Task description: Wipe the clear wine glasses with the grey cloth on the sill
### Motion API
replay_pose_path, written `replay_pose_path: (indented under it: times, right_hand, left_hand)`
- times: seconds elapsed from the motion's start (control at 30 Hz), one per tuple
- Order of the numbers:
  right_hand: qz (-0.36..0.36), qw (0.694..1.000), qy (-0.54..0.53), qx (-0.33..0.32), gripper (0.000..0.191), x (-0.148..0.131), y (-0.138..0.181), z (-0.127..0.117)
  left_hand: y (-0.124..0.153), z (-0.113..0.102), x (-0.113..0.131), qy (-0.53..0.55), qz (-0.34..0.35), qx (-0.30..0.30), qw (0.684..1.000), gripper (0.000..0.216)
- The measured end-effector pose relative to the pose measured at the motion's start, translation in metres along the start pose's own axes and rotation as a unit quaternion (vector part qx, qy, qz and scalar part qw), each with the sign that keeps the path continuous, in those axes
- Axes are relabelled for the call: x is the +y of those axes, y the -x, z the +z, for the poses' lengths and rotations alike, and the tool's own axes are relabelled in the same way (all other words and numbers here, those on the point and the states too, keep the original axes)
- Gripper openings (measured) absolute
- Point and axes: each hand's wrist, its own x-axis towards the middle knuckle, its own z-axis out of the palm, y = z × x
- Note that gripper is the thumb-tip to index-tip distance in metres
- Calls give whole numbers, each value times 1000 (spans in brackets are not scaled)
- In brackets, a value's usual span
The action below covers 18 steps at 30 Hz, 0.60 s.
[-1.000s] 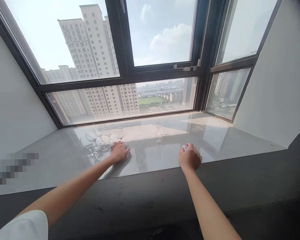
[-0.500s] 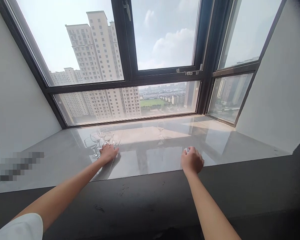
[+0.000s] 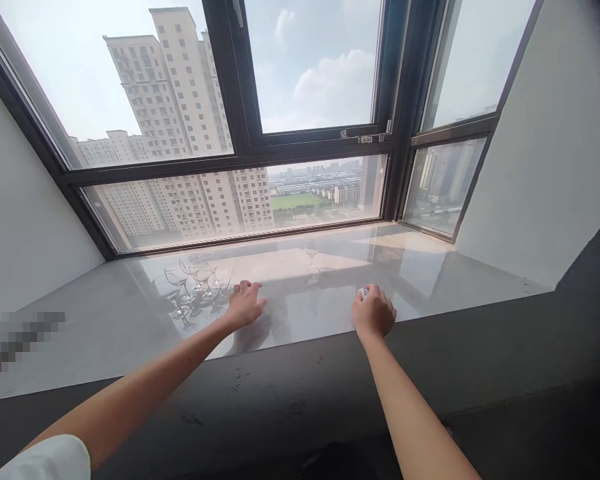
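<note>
My left hand (image 3: 246, 305) is held over the glossy window sill (image 3: 290, 327), its fingers spread and nothing in them. Just to its left stands a cluster of several clear stemmed glasses (image 3: 183, 283), close together. One more stemmed glass (image 3: 311, 252) is upright by itself, farther back near the window, between my two hands. Near the sill's front edge, my right hand (image 3: 375, 313) is closed around a small white thing (image 3: 363, 293). Only a bit of it shows above the fingers, so its kind is unclear.
Dark window frames (image 3: 230, 160) run along the back of the sill. White walls (image 3: 535, 153) bound it on both sides. A dark front face (image 3: 280, 393) drops below the sill edge. A pixelated patch covers something at the far left.
My left hand has moved right, away from the cluster of glasses, and its fingers have spread. My right hand keeps its grip on the white thing. The view has shifted slightly.
</note>
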Motion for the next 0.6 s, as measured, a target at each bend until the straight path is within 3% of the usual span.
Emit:
replay_pose_path:
  times: [0.13,0.27,0.43,0.6]
  right_hand:
    - [4,1000,-3,3,22,0,-1,0]
    - [5,1000,-8,6,20,0,-2,0]
    - [6,1000,-11,4,19,0,-3,1]
    - [9,1000,-12,3,19,-1,-3,0]
  left_hand:
    - [-26,17,78,20,144,-54,988,54]
    - [-70,30,132,33,130,-73,988,61]
    - [-119,45,156,38,88,-93,991,60]
    - [-134,51,157,45,127,-122,983,46]
